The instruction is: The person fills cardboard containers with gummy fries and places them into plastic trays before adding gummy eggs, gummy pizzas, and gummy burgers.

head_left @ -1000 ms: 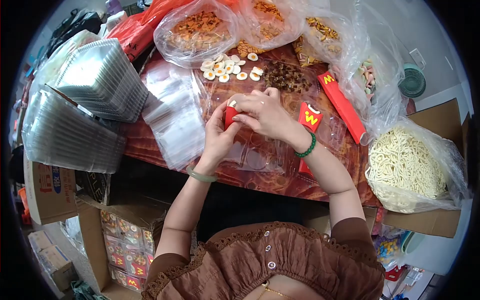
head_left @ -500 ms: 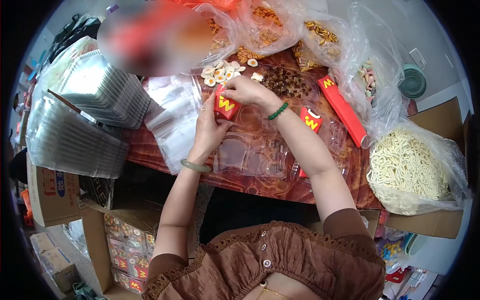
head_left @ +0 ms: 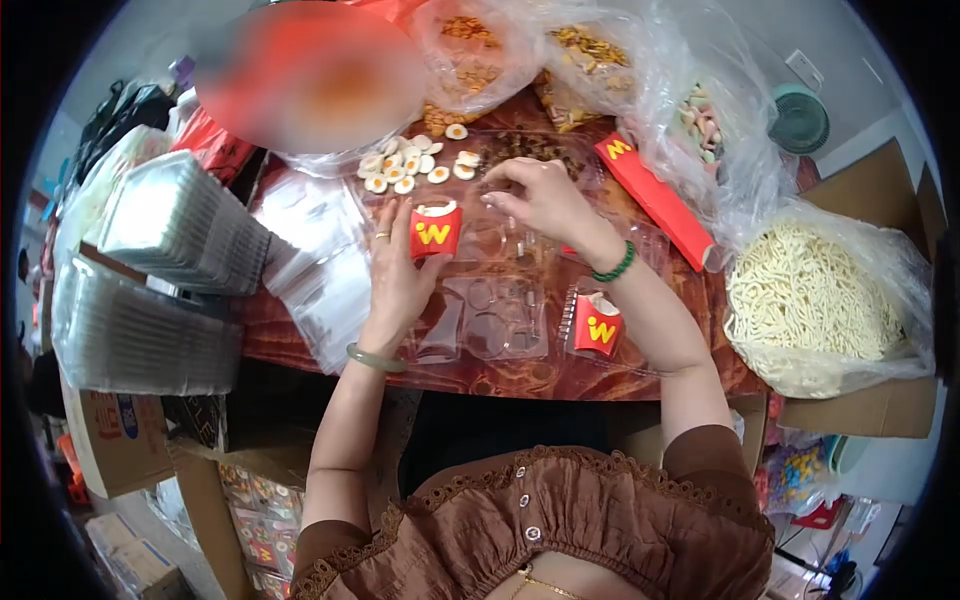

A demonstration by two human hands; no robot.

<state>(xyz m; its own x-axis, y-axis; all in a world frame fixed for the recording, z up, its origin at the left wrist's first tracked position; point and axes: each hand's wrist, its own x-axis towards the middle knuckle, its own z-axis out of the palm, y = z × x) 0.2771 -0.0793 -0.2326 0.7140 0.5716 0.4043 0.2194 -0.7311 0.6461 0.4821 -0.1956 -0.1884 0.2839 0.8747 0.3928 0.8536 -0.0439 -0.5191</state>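
My left hand [head_left: 402, 270] holds a small red fries carton [head_left: 435, 234] with a yellow letter mark, its fingers along the left side and the thumb at the lower edge. White pieces show in the carton's top. To the right, my right hand [head_left: 548, 205] hovers over the table with thumb and forefinger apart and nothing visible between them. Beneath the hands lie clear plastic trays [head_left: 490, 345] with moulded hollows. A second red carton [head_left: 597, 325] sits in a tray below my right wrist. Fried-egg-shaped candies [head_left: 405, 165] are piled beyond my left hand.
Brown candies [head_left: 525, 148] lie past my right hand. A long red stack of cartons [head_left: 655, 200] rests at right, near a bag of white strands [head_left: 815, 295] in a cardboard box. Stacked clear trays [head_left: 180, 225] and plastic sleeves [head_left: 315, 250] occupy the left. Snack bags [head_left: 590, 65] line the back.
My right hand has left the carton and moved right, its fingers now apart. The carton in my left hand is more upright, with white pieces visible at its top. The camera view has shifted.
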